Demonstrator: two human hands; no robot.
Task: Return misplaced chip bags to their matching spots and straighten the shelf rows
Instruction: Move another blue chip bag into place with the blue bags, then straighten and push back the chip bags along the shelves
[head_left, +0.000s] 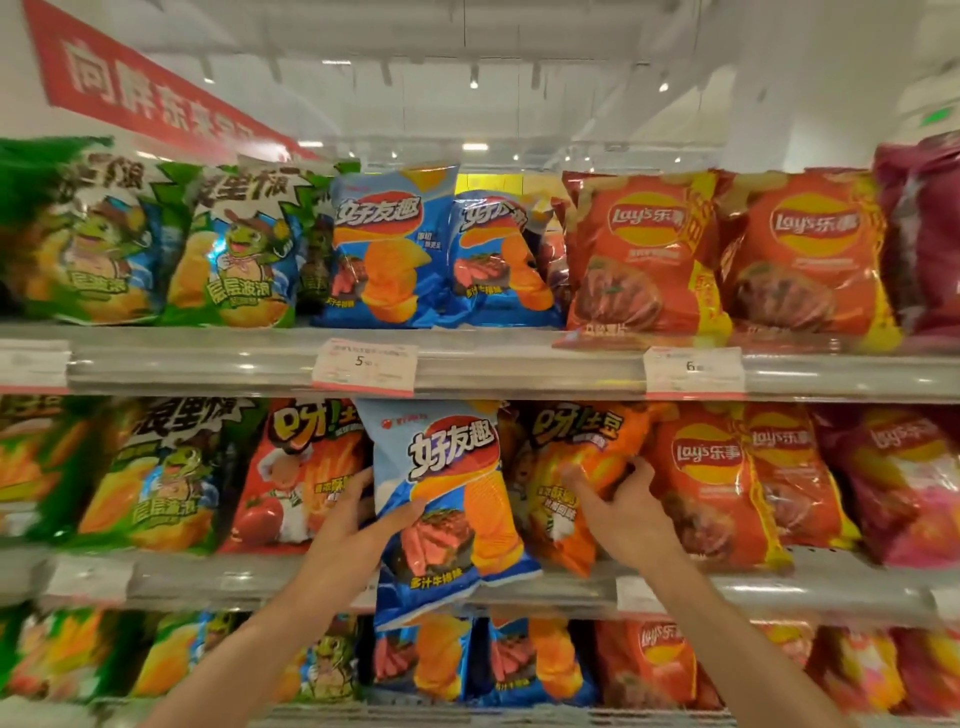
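From the head camera, three shelves full of chip bags fill the view.

The left hand (358, 525) holds a blue chip bag (447, 499) in front of the middle shelf (779, 584). Its thumb lies across the front of the bag and its fingers (358, 480) curl round the bag's left edge. The bag is tilted, with its bottom hanging down past the shelf edge.

The right hand (621, 506) grips an orange chip bag (571, 467) that stands on the middle shelf, just right of the blue one. Its fingers pinch the bag's front near the middle.

On the middle shelf, a red chip bag (306, 473) stands just left of the blue bag, and green chip bags (156, 473) stand further left. Red Lay's bags (711, 478) stand to the right of the orange bag.

On the top shelf (519, 364), two more blue bags (389, 244) of the same kind stand in the middle, between green bags and red Lay's bags. A white price tag (363, 366) hangs under them.

More blue bags stand on the bottom shelf.
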